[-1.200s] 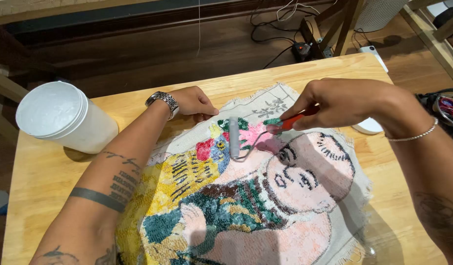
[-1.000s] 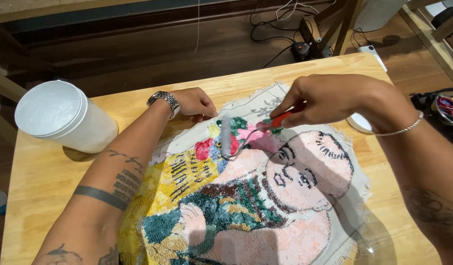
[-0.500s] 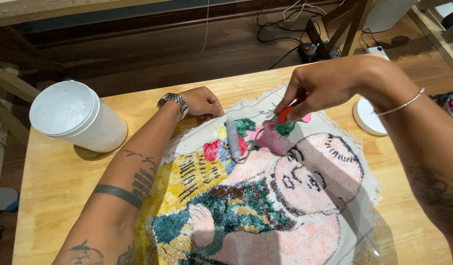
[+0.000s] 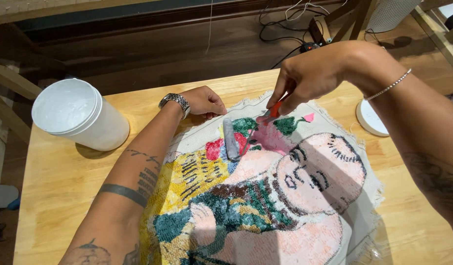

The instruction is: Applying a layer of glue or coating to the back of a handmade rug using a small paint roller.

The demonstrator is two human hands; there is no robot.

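A tufted picture rug with a pink figure and green, yellow and red patches lies on the wooden table. My left hand, with a metal watch on the wrist, presses flat on the rug's top edge. My right hand pinches a red-handled tool like a spatula. The tool slants down-left, and its tip meets the rug beside a thick grey streak of paste.
A white lidded tub stands at the table's back left. A round white lid lies by the rug's right edge, under my right forearm. Cables and a power strip lie on the floor beyond the table.
My right hand has risen and swung left, so the tool stands steeper with its tip still by the grey streak. My left hand has stayed on the rug's edge.
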